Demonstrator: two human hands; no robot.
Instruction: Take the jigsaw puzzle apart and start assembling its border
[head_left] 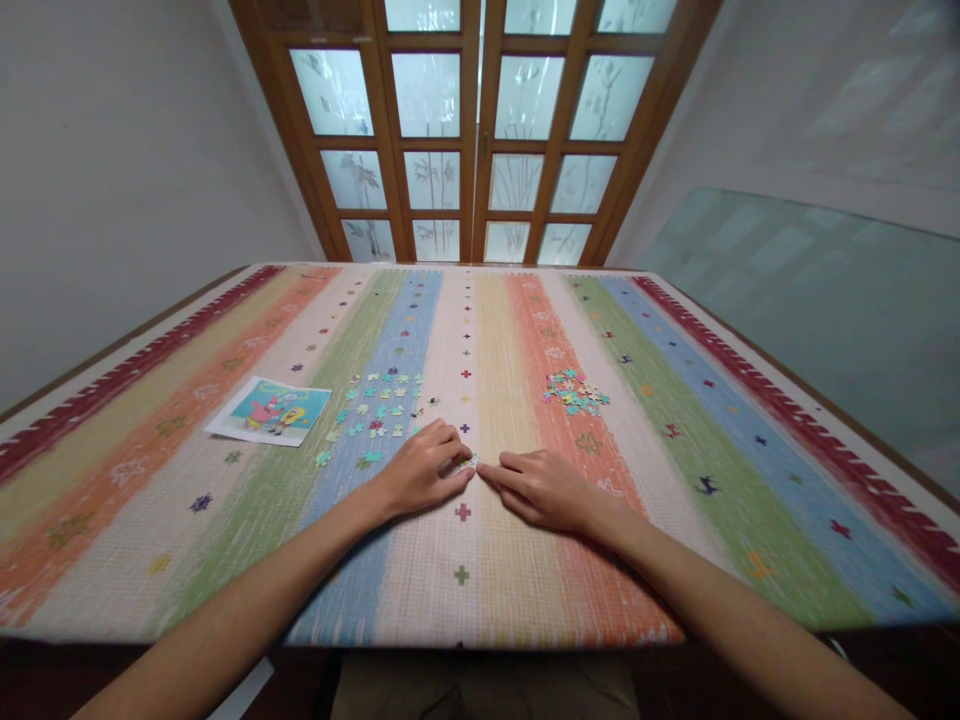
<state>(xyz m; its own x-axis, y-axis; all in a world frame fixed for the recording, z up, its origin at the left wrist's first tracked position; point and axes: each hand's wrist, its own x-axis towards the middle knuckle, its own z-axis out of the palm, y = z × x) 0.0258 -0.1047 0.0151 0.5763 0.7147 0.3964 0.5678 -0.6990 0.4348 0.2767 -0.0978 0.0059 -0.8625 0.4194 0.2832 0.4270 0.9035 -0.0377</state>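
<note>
My left hand and my right hand meet at the table's middle, fingertips pinching small jigsaw pieces between them on the striped cloth. Whether the pieces are joined cannot be told. Left of my left hand lie several loose pieces spread out face up. A heap of pieces sits beyond my right hand. A cartoon reference picture lies flat farther left.
The table's near edge runs just below my forearms. A wooden door with frosted glass panes stands behind the table. A glass sheet leans against the right wall.
</note>
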